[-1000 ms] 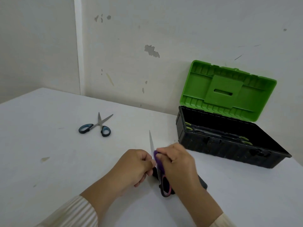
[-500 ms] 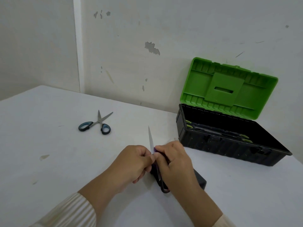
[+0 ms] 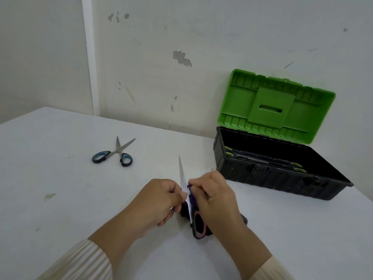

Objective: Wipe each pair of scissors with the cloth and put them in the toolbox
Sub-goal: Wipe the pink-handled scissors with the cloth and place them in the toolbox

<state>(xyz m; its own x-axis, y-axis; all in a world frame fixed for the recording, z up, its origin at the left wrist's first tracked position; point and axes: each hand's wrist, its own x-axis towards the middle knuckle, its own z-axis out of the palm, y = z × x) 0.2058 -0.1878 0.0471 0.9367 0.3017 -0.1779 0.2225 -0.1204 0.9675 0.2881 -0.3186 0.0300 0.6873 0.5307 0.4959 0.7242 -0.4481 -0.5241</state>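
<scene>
My left hand [image 3: 159, 199] pinches a pair of scissors with a black and pink handle [image 3: 198, 227], its bare blade [image 3: 181, 172] pointing away from me. My right hand [image 3: 214, 197] grips a purple cloth [image 3: 191, 194] pressed against the blade near the pivot. More dark cloth [image 3: 244, 219] shows behind my right wrist on the table. A second pair of scissors with blue handles [image 3: 117, 154] lies half open on the table to the left. The black toolbox [image 3: 272, 178] stands open at the right, green lid [image 3: 272, 106] up, with green-handled scissors [image 3: 262, 158] inside.
The white table [image 3: 60, 188] meets a scuffed white wall behind, and the toolbox lid leans against that wall. Small stains mark the table at the left.
Both hands have stayed on the scissors. My right hand with the cloth has shifted a little along the blade. The blue-handled scissors and the toolbox have not moved.
</scene>
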